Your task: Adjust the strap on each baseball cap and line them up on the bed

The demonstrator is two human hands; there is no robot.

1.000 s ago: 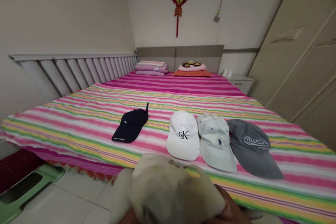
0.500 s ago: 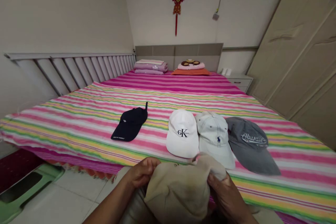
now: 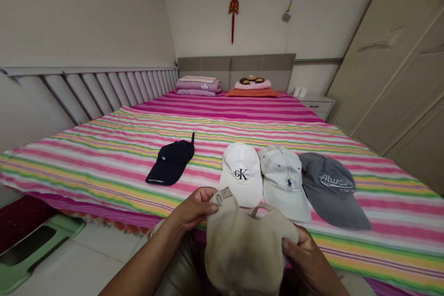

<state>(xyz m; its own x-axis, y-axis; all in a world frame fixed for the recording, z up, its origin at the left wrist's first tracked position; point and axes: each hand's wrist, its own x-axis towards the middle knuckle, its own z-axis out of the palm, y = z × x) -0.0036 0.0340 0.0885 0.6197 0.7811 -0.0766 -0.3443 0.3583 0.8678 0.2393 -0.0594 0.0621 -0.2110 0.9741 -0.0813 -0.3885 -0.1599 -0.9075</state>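
Observation:
A beige cap (image 3: 246,249) is held up between both hands at the bed's near edge, its back opening and loose strap facing up. My left hand (image 3: 196,208) pinches its left rear edge beside a metal buckle (image 3: 219,200). Opposite, my right hand (image 3: 307,254) grips the right rear edge, thumb on the near side. Just beyond lie a white cap (image 3: 241,178) with dark letters, a pale grey-green cap (image 3: 285,182) with a small dark emblem, and a dark grey cap (image 3: 331,189), side by side. A black cap (image 3: 171,162) sits apart to the left.
The bed (image 3: 104,157) has a striped cover and a railing (image 3: 104,88) on its left. Folded bedding (image 3: 197,87) and a pillow (image 3: 252,93) rest by the headboard. A green stool (image 3: 52,245) stands at lower left, a nightstand (image 3: 317,104) at far right.
The beige cap has turned and shifted slightly right, so its buckle and strap now show. My left hand has moved up and right along its edge. The other caps stay put.

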